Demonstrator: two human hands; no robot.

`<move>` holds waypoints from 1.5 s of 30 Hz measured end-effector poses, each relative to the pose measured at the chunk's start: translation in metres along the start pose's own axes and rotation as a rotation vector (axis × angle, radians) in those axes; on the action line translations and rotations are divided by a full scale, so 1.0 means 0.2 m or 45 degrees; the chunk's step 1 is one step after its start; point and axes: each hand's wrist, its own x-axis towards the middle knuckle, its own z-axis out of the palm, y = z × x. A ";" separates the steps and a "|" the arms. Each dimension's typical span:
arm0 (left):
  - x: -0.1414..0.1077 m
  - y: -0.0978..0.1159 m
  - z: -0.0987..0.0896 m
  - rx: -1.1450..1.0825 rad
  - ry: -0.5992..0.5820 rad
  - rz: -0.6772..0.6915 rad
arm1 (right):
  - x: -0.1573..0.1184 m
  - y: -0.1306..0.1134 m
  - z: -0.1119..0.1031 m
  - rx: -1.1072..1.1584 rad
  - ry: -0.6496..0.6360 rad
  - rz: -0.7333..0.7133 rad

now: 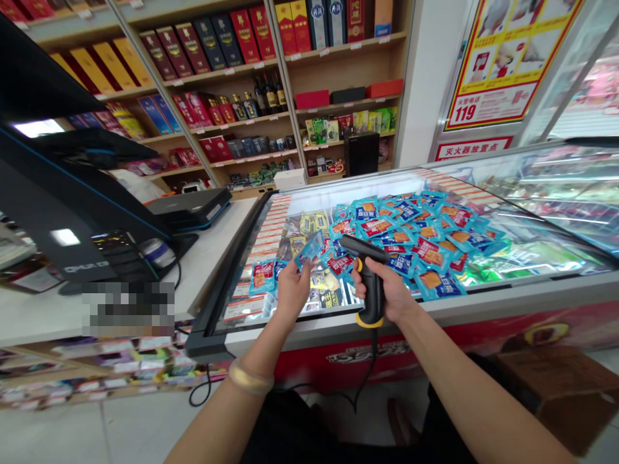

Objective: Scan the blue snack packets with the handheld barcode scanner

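Note:
My left hand (293, 289) pinches a small blue snack packet (309, 250) over the glass top of a chest freezer. A black and yellow barcode scanner (371, 290) is gripped in my right hand (389, 290), its head tilted up to the left, close to the held packet. Behind and right of the scanner, many blue and red snack packets (430, 251) lie in a loose pile on the glass. A couple of similar packets (264, 277) lie left of my left hand. The scanner's cable hangs down past the freezer's front edge.
The freezer's rim (309, 323) runs across in front of me. On the left counter (207, 258) stand a black checkout terminal (72, 212) and a dark flat device (193, 207). Shelves of boxes and bottles rise behind. A cardboard box (556, 380) sits on the floor at right.

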 end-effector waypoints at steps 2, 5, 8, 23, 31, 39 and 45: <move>0.07 0.08 0.05 0.209 -0.096 0.252 | 0.00 -0.06 -0.03 0.055 0.024 -0.049; 0.18 0.21 0.19 0.429 -0.257 0.562 | -0.01 -0.17 -0.09 0.098 0.071 -0.144; 0.28 0.29 0.38 0.612 -0.427 0.639 | -0.03 -0.27 -0.16 0.095 0.123 -0.231; 0.26 0.25 0.49 1.020 -0.494 0.393 | -0.11 -0.33 -0.27 0.133 0.258 -0.299; 0.18 0.03 -0.10 1.181 -0.023 0.176 | -0.06 -0.14 -0.09 0.117 0.082 -0.123; 0.00 -0.06 -0.33 1.438 0.032 -0.279 | 0.00 0.10 0.08 0.097 -0.020 0.124; -0.02 -0.08 -0.33 1.315 0.109 -0.255 | 0.01 0.13 0.08 0.041 -0.047 0.192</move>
